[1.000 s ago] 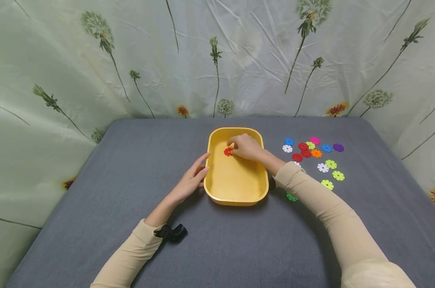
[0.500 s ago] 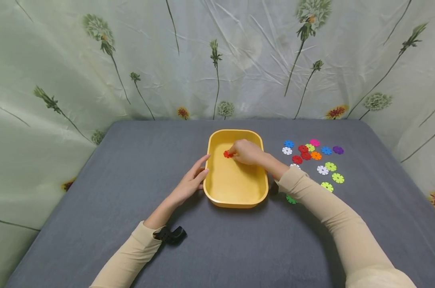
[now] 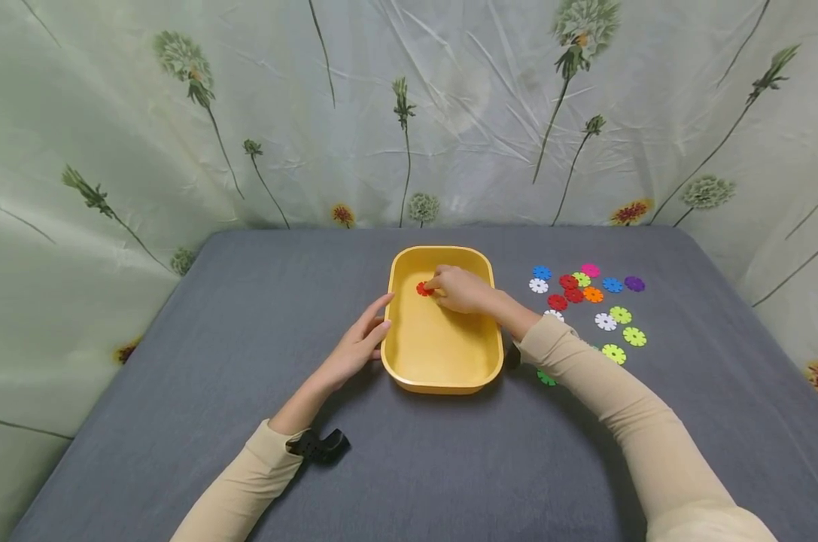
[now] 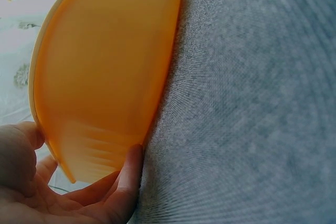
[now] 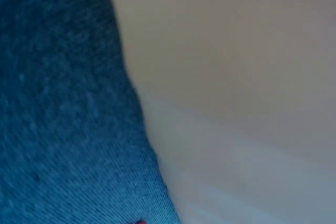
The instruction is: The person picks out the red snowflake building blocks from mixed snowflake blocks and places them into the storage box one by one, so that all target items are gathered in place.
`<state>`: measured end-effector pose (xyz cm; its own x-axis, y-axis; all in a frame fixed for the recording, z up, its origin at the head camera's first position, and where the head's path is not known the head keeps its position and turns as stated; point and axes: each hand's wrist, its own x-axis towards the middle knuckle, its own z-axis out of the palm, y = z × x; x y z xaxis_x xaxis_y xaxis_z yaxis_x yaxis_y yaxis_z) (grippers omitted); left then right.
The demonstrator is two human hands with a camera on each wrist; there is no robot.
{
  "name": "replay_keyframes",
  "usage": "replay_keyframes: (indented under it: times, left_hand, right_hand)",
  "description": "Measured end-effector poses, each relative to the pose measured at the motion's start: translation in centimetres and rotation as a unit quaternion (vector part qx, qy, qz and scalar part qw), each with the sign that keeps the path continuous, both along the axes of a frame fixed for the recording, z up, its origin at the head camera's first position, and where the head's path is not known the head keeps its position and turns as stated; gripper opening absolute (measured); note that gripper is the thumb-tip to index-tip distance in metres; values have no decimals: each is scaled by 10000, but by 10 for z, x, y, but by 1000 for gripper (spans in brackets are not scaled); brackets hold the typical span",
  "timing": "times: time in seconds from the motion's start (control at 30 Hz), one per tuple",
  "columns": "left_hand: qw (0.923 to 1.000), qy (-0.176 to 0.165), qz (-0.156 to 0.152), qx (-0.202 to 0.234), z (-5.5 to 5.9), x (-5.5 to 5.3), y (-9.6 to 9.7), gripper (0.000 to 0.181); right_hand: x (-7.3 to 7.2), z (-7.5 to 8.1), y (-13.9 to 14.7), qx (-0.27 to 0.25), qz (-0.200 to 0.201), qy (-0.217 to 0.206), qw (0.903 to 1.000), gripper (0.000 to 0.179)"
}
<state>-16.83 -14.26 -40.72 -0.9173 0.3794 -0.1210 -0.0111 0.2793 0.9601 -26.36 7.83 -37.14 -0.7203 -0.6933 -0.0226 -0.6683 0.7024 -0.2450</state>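
Note:
A yellow plastic bin (image 3: 442, 354) stands on the cloth-covered table. My left hand (image 3: 354, 345) lies against the bin's left side, fingers spread. In the left wrist view, its fingers (image 4: 128, 182) rest along the bin's outer wall (image 4: 105, 66), and the thumb is by the rim. Inside the bin my right hand (image 3: 461, 290) has its fingers bent, with the fingertips at a red notched plastic disc (image 3: 423, 288), a snowflake-shaped building piece, near the far left of the floor. The right wrist view shows mostly a pale blurred surface and cloth; the hand is hidden there.
Right of the bin lie several loose notched discs, among them a purple disc (image 3: 634, 284), an orange disc (image 3: 593, 294) and a green disc (image 3: 547, 378) partly under the right forearm. A flower-printed curtain (image 3: 354, 113) hangs behind the table (image 3: 273, 286).
The right hand's fingers have closed in over the red disc, and the disc has shifted slightly to the left in the bin. The left hand has stayed at the bin's side.

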Motion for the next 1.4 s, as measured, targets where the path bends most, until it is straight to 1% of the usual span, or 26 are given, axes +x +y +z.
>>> replay_keyframes:
  times: [0.2, 0.43, 0.5, 0.67, 0.83, 1.07, 1.17, 1.4]
  left_hand:
    - [10000, -6, 41, 46, -1, 1, -1, 51]
    - [10000, 26, 58, -9, -2, 3, -1, 51]
    - [10000, 1, 56, -28, -3, 5, -1, 51]
    - [10000, -34, 49, 16, -4, 7, -1, 51]
    - [10000, -25, 77, -23, -7, 6, -1, 51]
    - [10000, -9, 82, -10, -8, 4, -1, 52]
    - [10000, -3, 82, -46, -8, 4, -1, 52]
    - [9999, 48, 78, -72, -6, 2, -1, 51]
  right_hand:
    - [0, 0, -1, 38, -29, -84, 10000, 27]
    - [1, -3, -2, -69, -56, -99, 9999, 28]
    - [3, -3, -2, -158, -19, -126, 9998, 28]
    - [7, -2, 1, -516, 50, -37, 9986, 28]
    - [9, 5, 6, -910, -104, 56, 9958, 29]
    - [13, 15, 15, -1199, -184, 369, 9919, 24]
    - [15, 18, 19, -1316, -209, 426, 9902, 23]
    - [18, 20, 27, -1563, -345, 354, 9865, 23]
